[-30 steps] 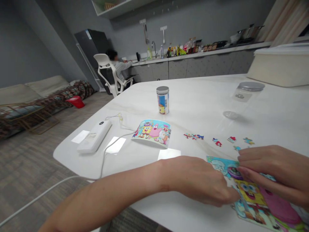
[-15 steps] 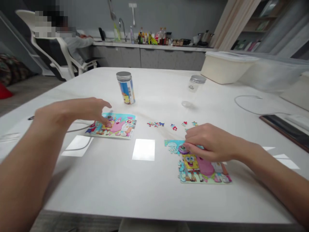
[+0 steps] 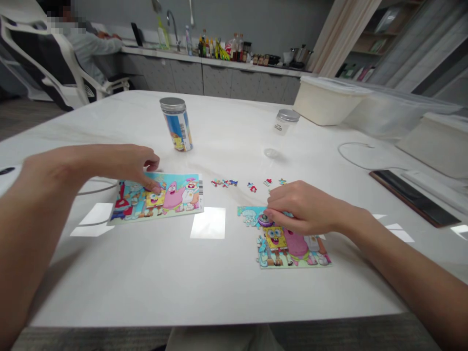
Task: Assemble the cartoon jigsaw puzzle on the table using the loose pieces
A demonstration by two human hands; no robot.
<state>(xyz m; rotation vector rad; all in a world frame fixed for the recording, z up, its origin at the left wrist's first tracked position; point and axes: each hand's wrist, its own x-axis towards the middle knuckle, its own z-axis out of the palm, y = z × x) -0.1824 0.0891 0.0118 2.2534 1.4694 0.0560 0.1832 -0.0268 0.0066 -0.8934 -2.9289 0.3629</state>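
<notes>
My left hand (image 3: 141,168) is on a printed picture card (image 3: 175,197), its thumb on the face and its fingers curled at the upper edge. The card shows a yellow square figure, a pink starfish and others. On the right, my right hand (image 3: 298,207) is closed over the upper part of a partly joined jigsaw puzzle (image 3: 276,241) with the same picture. Its thumb and fingertips press together on the puzzle near the purple shape; anything between them is hidden. Several loose puzzle pieces (image 3: 252,187) lie in a row beyond the puzzle.
A lidded picture jar (image 3: 177,124) and a clear jar (image 3: 285,124) stand farther back. Storage bins (image 3: 325,100), a cable (image 3: 351,158) and a dark flat device (image 3: 413,197) are at the right. A person (image 3: 86,46) sits near the counter (image 3: 226,66).
The view has shifted, moving most things up and left. My left fingers have curled in, and the card has turned slightly and come nearer. My right hand stays on the puzzle.
</notes>
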